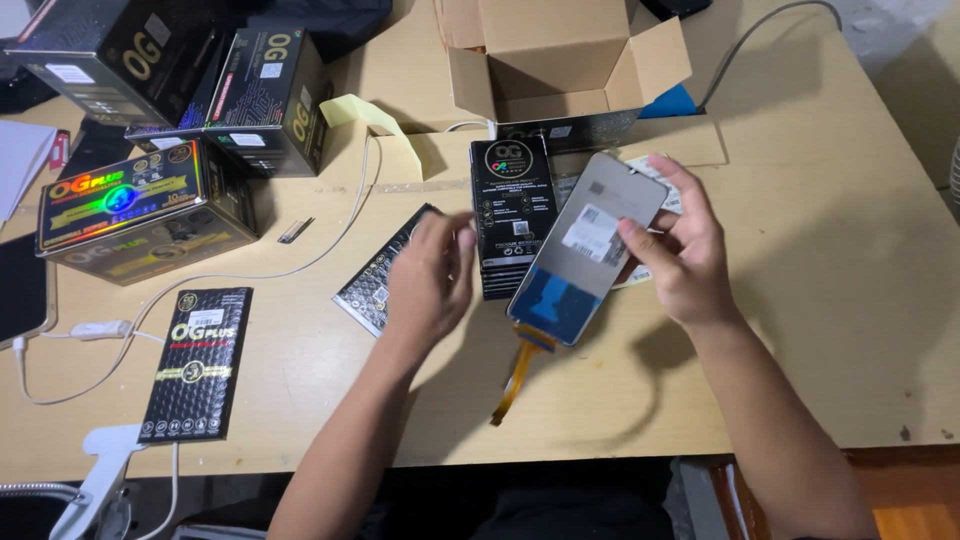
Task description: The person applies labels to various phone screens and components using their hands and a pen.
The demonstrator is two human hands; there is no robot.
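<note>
Grey-backed phone screen panel point(590, 250), held tilted above the counter point(800, 300) in the right hand point(680, 255). That hand is clamped on the panel's right edge, thumb on the back face, fingers curled behind. A white label and a blue film patch show on the back; an orange flex ribbon point(518, 375) hangs from the lower end, its tip close to the counter surface, contact not determinable.

Left hand point(432, 275) hovers just beside the panel's left edge, fingers loosely curled and holding nothing, poised over a stack of flat black boxes point(512, 215) and a slanted black packet point(375, 275).

Judgement on handling: grip should remain on the panel's edges, with pressure off the glass face and off the ribbon. The ribbon looks delicate and should not drag or fold against the counter. Supporting the free edge with the left hand would steady the panel.

Surroundings: an open cardboard carton point(560, 60) stands behind the stack. To the left lie a black sleeve with gold print point(197, 365), a shiny rainbow-printed box point(140, 210) and larger black boxes point(200, 80) stacked at the rear. A white cable point(250, 275) runs across the counter, and a grey cable point(760, 30) trails off at the upper right.
</note>
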